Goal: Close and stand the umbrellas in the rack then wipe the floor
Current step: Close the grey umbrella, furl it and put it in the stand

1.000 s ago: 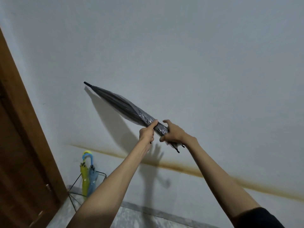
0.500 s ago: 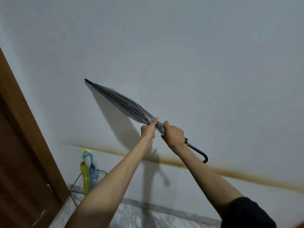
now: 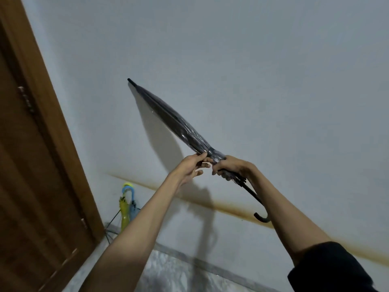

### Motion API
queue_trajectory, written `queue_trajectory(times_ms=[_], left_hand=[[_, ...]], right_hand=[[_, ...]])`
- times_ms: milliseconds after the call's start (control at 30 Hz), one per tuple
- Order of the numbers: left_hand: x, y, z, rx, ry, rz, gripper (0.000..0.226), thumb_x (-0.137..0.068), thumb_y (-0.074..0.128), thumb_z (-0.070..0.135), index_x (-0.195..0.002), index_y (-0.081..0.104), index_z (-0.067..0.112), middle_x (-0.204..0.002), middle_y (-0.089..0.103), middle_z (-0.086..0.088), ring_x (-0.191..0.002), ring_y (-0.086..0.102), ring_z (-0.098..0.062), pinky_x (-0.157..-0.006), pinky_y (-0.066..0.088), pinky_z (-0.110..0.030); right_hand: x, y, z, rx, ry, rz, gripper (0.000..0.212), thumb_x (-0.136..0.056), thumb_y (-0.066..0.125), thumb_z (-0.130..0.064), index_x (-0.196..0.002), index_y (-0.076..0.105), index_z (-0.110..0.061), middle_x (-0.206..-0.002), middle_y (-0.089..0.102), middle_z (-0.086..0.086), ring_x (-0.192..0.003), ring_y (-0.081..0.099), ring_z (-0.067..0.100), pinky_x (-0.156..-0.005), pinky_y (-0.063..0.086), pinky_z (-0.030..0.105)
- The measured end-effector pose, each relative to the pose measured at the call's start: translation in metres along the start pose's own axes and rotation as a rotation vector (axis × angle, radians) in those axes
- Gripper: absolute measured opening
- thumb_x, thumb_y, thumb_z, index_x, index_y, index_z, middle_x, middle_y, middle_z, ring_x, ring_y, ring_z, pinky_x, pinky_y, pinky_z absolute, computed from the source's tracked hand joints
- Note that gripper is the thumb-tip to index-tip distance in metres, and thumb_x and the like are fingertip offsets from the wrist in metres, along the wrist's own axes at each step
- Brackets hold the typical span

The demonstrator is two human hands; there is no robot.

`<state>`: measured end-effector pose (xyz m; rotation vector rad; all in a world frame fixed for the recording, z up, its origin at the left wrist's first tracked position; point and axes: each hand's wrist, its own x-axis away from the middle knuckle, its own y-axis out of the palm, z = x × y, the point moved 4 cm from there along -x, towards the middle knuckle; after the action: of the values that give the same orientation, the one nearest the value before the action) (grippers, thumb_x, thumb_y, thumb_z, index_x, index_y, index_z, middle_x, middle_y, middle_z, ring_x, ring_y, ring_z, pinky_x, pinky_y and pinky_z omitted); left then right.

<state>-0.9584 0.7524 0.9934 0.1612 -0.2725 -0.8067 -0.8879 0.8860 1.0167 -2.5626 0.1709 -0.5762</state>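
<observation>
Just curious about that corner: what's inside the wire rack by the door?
A yellow umbrella and a blue umbrella, both closed, stand handles up in the rack. The left arm covers their tips and the rack's base.

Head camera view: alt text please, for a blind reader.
Left hand and right hand grip a folded dark umbrella, tip raised before a pale wall. A yellow umbrella and blue umbrella stand in a wire rack by a wooden door.
</observation>
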Motion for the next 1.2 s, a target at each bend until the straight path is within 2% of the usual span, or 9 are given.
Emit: queue_trajectory(times_ms=[200, 467, 633, 700, 767, 867, 1000, 1100, 1200], left_hand=[[0.007, -0.007, 0.005, 0.022, -0.157, -0.132, 0.018, -0.095, 0.057, 0.03, -0.111, 0.064, 0.025, -0.113, 0.068, 0.016, -0.079, 0.056, -0.003, -0.057, 0.036, -0.015], [0.013, 0.021, 0.005, -0.063, -0.112, 0.078, 0.016, -0.089, 0.066, 0.033, -0.101, 0.067, 0.021, -0.096, 0.074, 0.013, -0.09, 0.068, 0.003, -0.065, 0.043, -0.015], [0.005, 0.039, 0.004, 0.096, -0.03, -0.045, 0.019, -0.083, 0.071, 0.025, -0.099, 0.066, 0.016, -0.089, 0.073, 0.004, -0.079, 0.065, -0.005, -0.066, 0.043, -0.02], [0.003, 0.048, 0.002, 0.25, -0.031, -0.111, 0.001, -0.085, 0.065, 0.015, -0.085, 0.065, 0.014, -0.077, 0.069, 0.002, -0.07, 0.061, -0.006, -0.058, 0.043, -0.018], [-0.001, 0.059, -0.001, 0.247, -0.033, -0.106, 0.016, -0.09, 0.06, 0.011, -0.077, 0.068, 0.015, -0.071, 0.067, 0.003, -0.064, 0.059, -0.005, -0.055, 0.043, -0.016], [-0.006, 0.067, -0.004, 0.176, -0.03, -0.047, 0.018, -0.091, 0.06, 0.012, -0.076, 0.069, 0.014, -0.07, 0.067, 0.004, -0.064, 0.057, -0.005, -0.057, 0.042, -0.016], [-0.014, 0.078, -0.01, 0.286, -0.01, 0.092, 0.012, -0.094, 0.056, 0.009, -0.084, 0.063, 0.005, -0.062, 0.067, 0.002, -0.053, 0.057, -0.003, -0.052, 0.047, -0.011], [-0.022, 0.09, -0.008, 0.393, 0.016, 0.13, 0.01, -0.094, 0.056, 0.005, -0.087, 0.063, 0.004, -0.063, 0.069, 0.0, -0.051, 0.06, -0.003, -0.055, 0.051, -0.01], [-0.025, 0.101, -0.01, 0.427, -0.016, 0.157, 0.011, -0.093, 0.057, 0.005, -0.085, 0.064, 0.003, -0.066, 0.07, -0.002, -0.052, 0.062, -0.004, -0.057, 0.054, -0.012]], right_hand=[[0.003, -0.01, -0.001, 0.059, -0.048, -0.027, 0.021, -0.07, 0.069, -0.01, -0.062, 0.05, -0.014, -0.049, 0.043, 0.005, -0.043, 0.035, 0.018, -0.045, 0.032, 0.023], [0.01, -0.026, 0.006, 0.02, -0.104, 0.011, 0.023, -0.073, 0.066, -0.006, -0.059, 0.049, -0.013, -0.043, 0.044, 0.002, -0.039, 0.037, 0.017, -0.047, 0.033, 0.022], [0.022, -0.029, 0.018, -0.175, -0.008, -0.337, 0.031, -0.072, 0.056, -0.006, -0.066, 0.033, -0.024, -0.05, 0.028, -0.006, -0.043, 0.023, 0.008, -0.041, 0.021, 0.019], [0.029, -0.031, 0.022, -0.228, 0.031, -0.456, 0.025, -0.073, 0.055, -0.006, -0.069, 0.036, -0.023, -0.05, 0.03, -0.008, -0.04, 0.027, 0.005, -0.04, 0.026, 0.016], [0.035, -0.041, 0.028, -0.17, 0.035, -0.474, 0.016, -0.075, 0.06, -0.01, -0.074, 0.046, -0.018, -0.054, 0.043, -0.004, -0.044, 0.043, 0.009, -0.047, 0.04, 0.02], [0.032, -0.061, 0.037, 0.105, -0.046, -0.246, 0.035, -0.072, 0.077, -0.026, -0.101, 0.061, -0.014, -0.085, 0.067, 0.004, -0.076, 0.066, 0.02, -0.072, 0.053, 0.031], [0.031, -0.076, 0.038, 0.524, -0.288, 0.37, 0.083, -0.059, 0.08, -0.044, -0.133, 0.044, -0.03, -0.125, 0.051, 0.003, -0.108, 0.056, 0.02, -0.099, 0.042, 0.041], [0.041, -0.058, 0.04, 0.931, -0.48, 0.709, 0.067, -0.073, 0.069, -0.025, -0.135, 0.043, -0.019, -0.127, 0.049, 0.01, -0.113, 0.054, 0.029, -0.095, 0.037, 0.043], [0.04, -0.058, 0.045, 1.011, -0.397, 0.767, 0.051, -0.083, 0.067, -0.028, -0.126, 0.046, -0.013, -0.11, 0.06, 0.01, -0.098, 0.061, 0.032, -0.078, 0.041, 0.039]])
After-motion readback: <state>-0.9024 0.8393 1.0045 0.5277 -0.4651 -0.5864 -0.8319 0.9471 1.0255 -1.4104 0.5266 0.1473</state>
